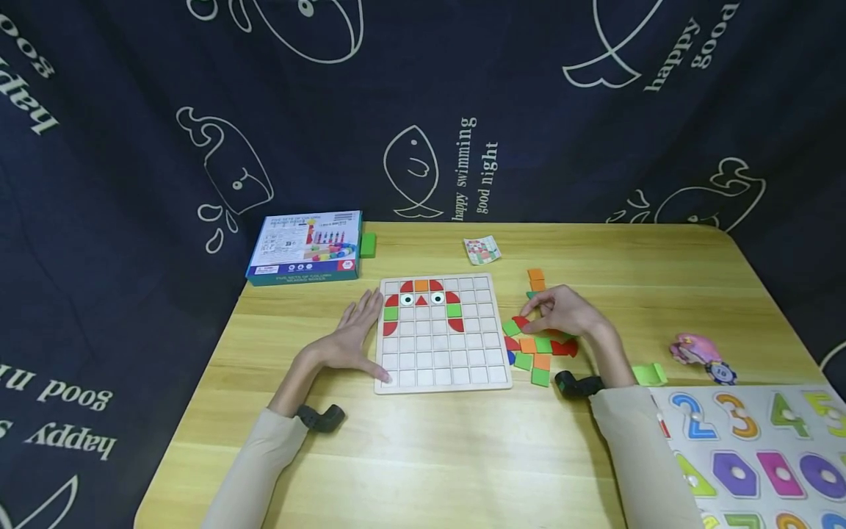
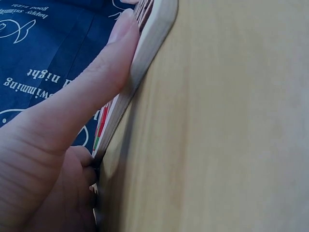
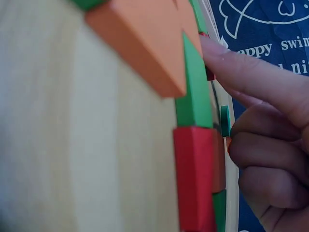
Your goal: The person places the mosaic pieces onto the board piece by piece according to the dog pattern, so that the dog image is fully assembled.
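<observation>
A white grid board (image 1: 423,360) lies mid-table, with red, green and orange tiles and two eye tiles set in its upper squares. My left hand (image 1: 346,344) rests along the board's left side with fingers spread; its thumb (image 2: 108,63) lies against the board's edge in the left wrist view. To the right of the board, my right hand (image 1: 570,314) pinches a red tile (image 1: 520,321) between thumb and forefinger, low over the loose tiles. Around it lie green tiles (image 1: 540,377), orange tiles (image 1: 527,345) and red tiles (image 1: 565,347).
A blue and white box (image 1: 304,250) stands at the back left beside a green block (image 1: 368,245). Behind the board lies a small picture card (image 1: 482,250). At right are a pink toy (image 1: 696,348), a light green piece (image 1: 651,374) and a number puzzle board (image 1: 760,448).
</observation>
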`<control>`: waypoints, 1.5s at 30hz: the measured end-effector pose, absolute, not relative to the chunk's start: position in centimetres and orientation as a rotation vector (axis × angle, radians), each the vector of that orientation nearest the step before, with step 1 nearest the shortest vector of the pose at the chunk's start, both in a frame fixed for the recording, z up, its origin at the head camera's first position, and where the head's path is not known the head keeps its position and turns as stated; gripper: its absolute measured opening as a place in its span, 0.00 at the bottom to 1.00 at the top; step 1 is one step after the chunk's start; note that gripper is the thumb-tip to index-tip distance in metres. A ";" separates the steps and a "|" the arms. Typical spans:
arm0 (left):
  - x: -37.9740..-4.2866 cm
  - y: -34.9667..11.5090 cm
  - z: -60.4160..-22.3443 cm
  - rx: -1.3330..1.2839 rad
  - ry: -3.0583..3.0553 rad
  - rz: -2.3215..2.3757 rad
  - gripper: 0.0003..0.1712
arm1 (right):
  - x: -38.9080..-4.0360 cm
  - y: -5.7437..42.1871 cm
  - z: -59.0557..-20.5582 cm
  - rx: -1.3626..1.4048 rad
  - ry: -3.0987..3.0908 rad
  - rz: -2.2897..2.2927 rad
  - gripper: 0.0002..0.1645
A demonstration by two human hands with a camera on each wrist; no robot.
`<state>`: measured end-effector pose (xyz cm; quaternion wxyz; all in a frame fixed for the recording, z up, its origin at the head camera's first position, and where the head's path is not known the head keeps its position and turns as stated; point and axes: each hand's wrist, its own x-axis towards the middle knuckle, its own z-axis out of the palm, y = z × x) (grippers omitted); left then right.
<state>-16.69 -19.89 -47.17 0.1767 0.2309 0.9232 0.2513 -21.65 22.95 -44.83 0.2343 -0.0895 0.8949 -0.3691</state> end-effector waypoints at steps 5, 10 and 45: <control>-16.7 -19.9 -47.2 0.649 2.613 0.710 0.86 | -21.9 22.5 -44.9 -0.276 2.462 -1.020 0.20; -16.8 -20.0 -47.3 0.652 2.617 0.696 0.86 | -22.0 22.1 -44.9 -0.288 2.487 -1.009 0.18; -16.8 -19.9 -47.2 0.649 2.614 0.709 0.86 | -21.8 7.9 -44.4 -0.335 2.650 -1.125 0.10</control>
